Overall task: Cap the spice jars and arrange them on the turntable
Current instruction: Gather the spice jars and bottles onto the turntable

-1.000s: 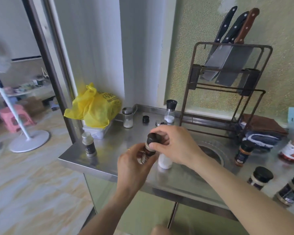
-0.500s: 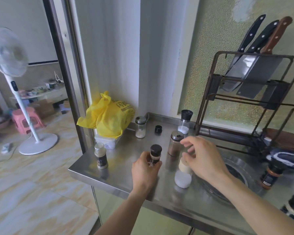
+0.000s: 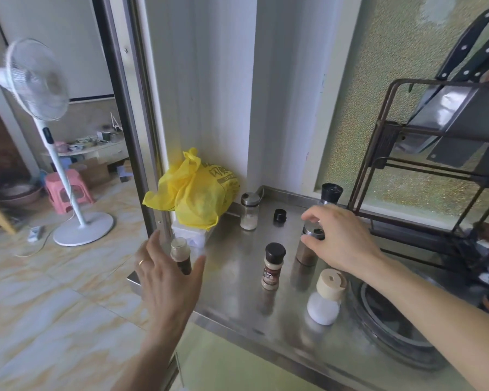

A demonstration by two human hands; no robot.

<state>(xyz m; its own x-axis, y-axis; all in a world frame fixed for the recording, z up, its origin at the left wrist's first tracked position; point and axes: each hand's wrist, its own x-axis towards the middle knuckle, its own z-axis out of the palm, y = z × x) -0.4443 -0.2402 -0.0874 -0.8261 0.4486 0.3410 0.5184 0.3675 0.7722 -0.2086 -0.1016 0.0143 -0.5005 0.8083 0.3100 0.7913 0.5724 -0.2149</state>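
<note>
A black-capped brown spice jar [image 3: 272, 266] stands alone mid-counter. My left hand [image 3: 167, 277] is spread open just in front of a small uncapped dark jar [image 3: 180, 255] at the counter's left edge, apart from it. My right hand [image 3: 339, 238] curls over a steel-topped brown jar [image 3: 307, 246], fingertips at its lid; whether it grips is unclear. A white jar with a beige cap [image 3: 325, 297] stands near the round turntable [image 3: 390, 334] at lower right. A loose black cap [image 3: 279, 215], a glass shaker [image 3: 249, 211] and a black-topped grinder [image 3: 331, 193] stand at the back.
A yellow bag [image 3: 198, 193] on a white box fills the back left corner. A knife rack [image 3: 441, 153] with cleavers stands at the back right. The steel counter [image 3: 237, 266] ends at the left, with floor and a white fan [image 3: 48, 136] beyond.
My left hand let go of the black-capped jar, which now stands on the counter, and moved left to the uncapped jar. My right hand moved back onto the steel-topped jar. The view shifted left.
</note>
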